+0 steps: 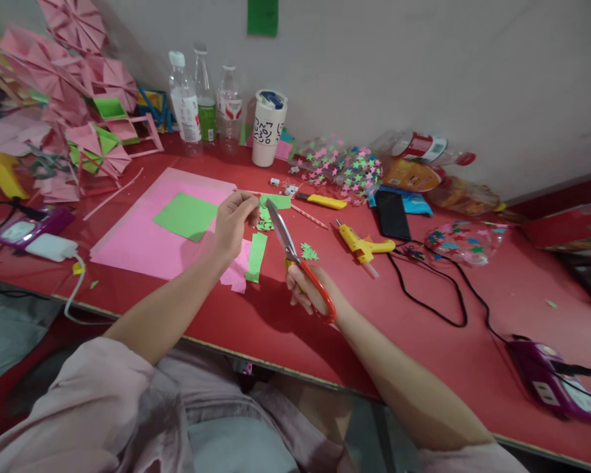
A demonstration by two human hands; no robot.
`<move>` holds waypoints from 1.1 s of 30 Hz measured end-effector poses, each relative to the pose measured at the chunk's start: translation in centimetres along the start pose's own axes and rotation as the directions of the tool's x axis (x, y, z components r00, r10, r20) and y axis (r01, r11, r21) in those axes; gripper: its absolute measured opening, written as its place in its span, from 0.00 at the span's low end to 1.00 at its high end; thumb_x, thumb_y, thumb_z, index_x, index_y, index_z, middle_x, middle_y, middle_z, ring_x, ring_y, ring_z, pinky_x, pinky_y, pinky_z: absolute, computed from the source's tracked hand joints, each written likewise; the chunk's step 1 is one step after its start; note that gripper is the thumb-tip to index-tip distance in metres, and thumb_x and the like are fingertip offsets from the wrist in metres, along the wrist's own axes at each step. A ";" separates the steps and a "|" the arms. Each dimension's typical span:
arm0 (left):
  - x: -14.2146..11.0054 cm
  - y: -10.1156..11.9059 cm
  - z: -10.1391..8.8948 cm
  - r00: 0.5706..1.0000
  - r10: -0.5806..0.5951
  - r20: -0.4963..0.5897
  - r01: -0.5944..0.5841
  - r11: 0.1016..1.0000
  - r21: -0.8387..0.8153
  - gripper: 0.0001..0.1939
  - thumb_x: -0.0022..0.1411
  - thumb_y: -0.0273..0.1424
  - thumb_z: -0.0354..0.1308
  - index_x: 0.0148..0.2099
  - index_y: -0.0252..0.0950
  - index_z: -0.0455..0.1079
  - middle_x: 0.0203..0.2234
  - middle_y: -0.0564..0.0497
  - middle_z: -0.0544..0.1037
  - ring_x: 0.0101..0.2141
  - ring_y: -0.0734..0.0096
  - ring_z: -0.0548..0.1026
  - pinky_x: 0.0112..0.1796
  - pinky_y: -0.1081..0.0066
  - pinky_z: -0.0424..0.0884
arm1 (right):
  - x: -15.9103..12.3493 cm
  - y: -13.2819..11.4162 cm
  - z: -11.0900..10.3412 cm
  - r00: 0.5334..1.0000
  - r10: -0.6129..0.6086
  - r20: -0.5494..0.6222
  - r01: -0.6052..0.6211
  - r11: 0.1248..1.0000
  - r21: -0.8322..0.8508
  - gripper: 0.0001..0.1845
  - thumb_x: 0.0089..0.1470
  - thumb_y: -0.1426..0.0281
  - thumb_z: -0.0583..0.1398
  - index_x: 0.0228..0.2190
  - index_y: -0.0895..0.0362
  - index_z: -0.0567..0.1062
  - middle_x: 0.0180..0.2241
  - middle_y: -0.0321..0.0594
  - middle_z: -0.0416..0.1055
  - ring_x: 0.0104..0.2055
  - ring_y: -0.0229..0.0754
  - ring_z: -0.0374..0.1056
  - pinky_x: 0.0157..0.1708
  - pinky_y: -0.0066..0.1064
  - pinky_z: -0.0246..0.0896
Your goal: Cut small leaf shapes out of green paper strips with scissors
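My left hand (235, 220) is closed, thumb and fingertips pinched at the edge of a small piece of green paper (264, 211). Red-handled scissors (282, 231) are in my right hand (299, 297), with the blades pointing up and left so that the tips meet the green paper by my left fingertips. Small green cut bits (264, 225) lie under the tips, and a little pile of green cuttings (308, 251) is right of the blades. A green paper strip (257, 257) lies nearer me, partly over pink scraps (237, 269).
Left lies a large pink sheet (132, 226) bearing a green square (187, 215). Bottles (184, 108) and a white cup (267, 135) stand behind. Rightward are a yellow cutter (326, 201), a yellow glue gun (362, 246), a phone (393, 215) and black cables (436, 320).
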State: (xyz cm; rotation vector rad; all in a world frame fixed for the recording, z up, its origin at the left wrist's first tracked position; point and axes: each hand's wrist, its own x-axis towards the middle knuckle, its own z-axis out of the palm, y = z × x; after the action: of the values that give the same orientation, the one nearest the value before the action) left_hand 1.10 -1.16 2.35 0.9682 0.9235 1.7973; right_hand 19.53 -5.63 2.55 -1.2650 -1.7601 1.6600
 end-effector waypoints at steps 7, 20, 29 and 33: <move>-0.3 -0.4 0.2 0.992 -0.041 0.119 0.041 0.999 0.004 0.08 0.55 0.30 0.56 0.25 0.36 0.63 0.17 0.57 0.69 0.18 0.85 0.65 0.22 0.78 0.62 | 0.0 0.1 0.2 1.000 0.008 -0.006 -0.008 1.000 -0.015 0.24 0.51 0.47 0.53 0.20 0.54 0.60 0.06 0.23 0.51 0.08 0.30 0.50 0.22 0.29 0.65; -0.1 0.1 0.1 0.999 0.017 0.036 -0.016 1.000 -0.008 0.07 0.54 0.25 0.54 0.24 0.36 0.63 0.15 0.59 0.66 0.17 0.85 0.63 0.20 0.79 0.60 | -0.2 -0.2 0.0 0.999 0.009 -0.036 -0.013 0.996 -0.087 0.22 0.51 0.50 0.54 0.20 0.55 0.62 0.07 0.24 0.53 0.08 0.29 0.50 0.23 0.30 0.64; -0.2 0.2 0.2 0.998 -0.024 0.054 0.024 1.000 -0.003 0.07 0.53 0.25 0.54 0.24 0.36 0.62 0.15 0.59 0.66 0.17 0.85 0.63 0.20 0.79 0.59 | -0.3 -0.1 -0.1 1.000 0.015 -0.025 -0.017 0.996 -0.090 0.23 0.51 0.49 0.53 0.21 0.56 0.63 0.08 0.25 0.54 0.09 0.29 0.51 0.23 0.29 0.65; -0.2 0.3 0.2 0.998 -0.030 0.061 0.030 1.000 -0.003 0.06 0.52 0.25 0.53 0.24 0.36 0.62 0.14 0.59 0.66 0.17 0.85 0.62 0.20 0.79 0.58 | -0.3 -0.1 0.0 1.000 -0.003 -0.009 0.002 0.998 -0.059 0.23 0.51 0.49 0.53 0.20 0.55 0.62 0.08 0.23 0.53 0.09 0.29 0.50 0.24 0.29 0.65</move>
State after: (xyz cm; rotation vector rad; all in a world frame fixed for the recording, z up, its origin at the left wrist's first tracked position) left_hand 1.22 -1.42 2.59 0.9965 0.8915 1.7341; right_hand 19.69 -5.84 2.75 -1.2934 -1.8163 1.6092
